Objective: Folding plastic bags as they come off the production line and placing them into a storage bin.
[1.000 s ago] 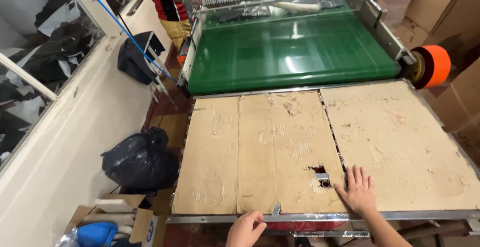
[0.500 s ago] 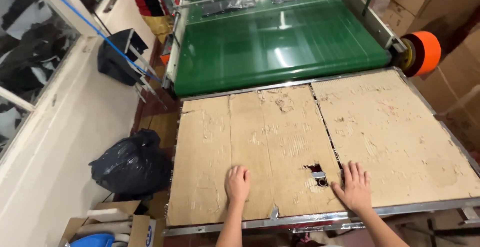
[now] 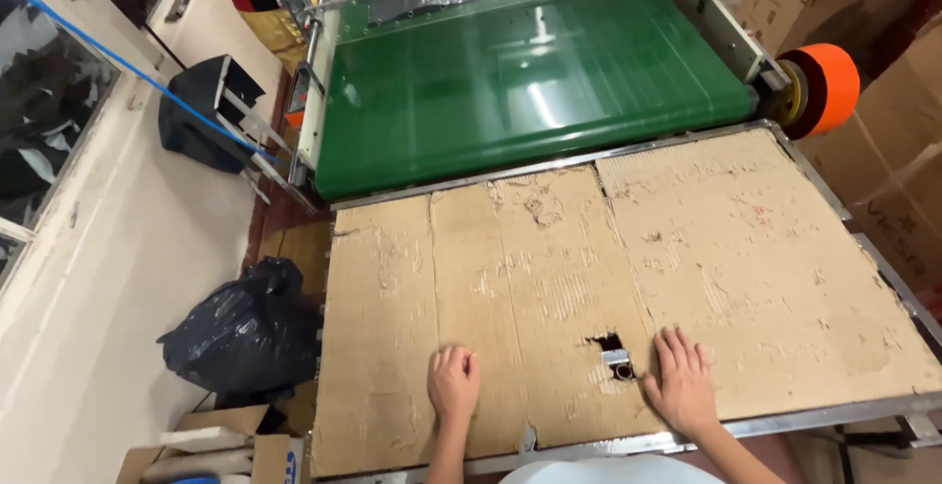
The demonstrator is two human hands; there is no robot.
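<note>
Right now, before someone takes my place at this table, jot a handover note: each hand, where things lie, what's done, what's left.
Left hand: empty, curled loosely, knuckles resting on the worn cardboard sheet near its front edge.
Right hand: empty, flat on the cardboard, fingers spread, just right of the torn hole where a metal clip shows.
Green conveyor belt: nothing on its near part; clear plastic pieces lie at its far end.
Done: nothing shows as handled on the cardboard.
Left: both hands are free; nothing is picked up yet.
</note>
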